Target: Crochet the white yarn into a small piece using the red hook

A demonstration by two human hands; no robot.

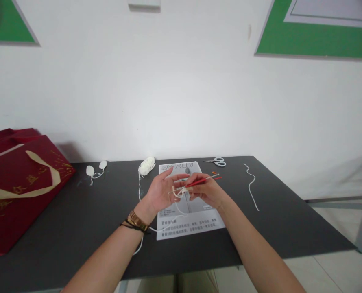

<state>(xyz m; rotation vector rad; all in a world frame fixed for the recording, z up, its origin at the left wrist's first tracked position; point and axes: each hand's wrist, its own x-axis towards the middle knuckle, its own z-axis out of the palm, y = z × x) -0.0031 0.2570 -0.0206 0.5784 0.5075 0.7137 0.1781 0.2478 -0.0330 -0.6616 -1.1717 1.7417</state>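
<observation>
My right hand (206,190) pinches a crochet hook (199,182) with a red handle, its thin metal shaft pointing left. At its fingertips, a small piece of white yarn work (182,191) sits around the shaft. Palm up, my left hand (163,192) lies close on the left, thumb raised and fingers stretched behind the yarn; their tips are partly hidden by my right hand. White yarn (140,189) runs from a ball (147,166) down past my left wrist, and a strand hangs below the hands over a printed sheet (187,234).
Scissors (219,161) and a small orange item (214,173) lie behind my right hand. A loose yarn length (251,185) is at the right of the black table (278,228). Two white leaf-shaped pieces (90,171) and a red gift bag (31,183) stand left.
</observation>
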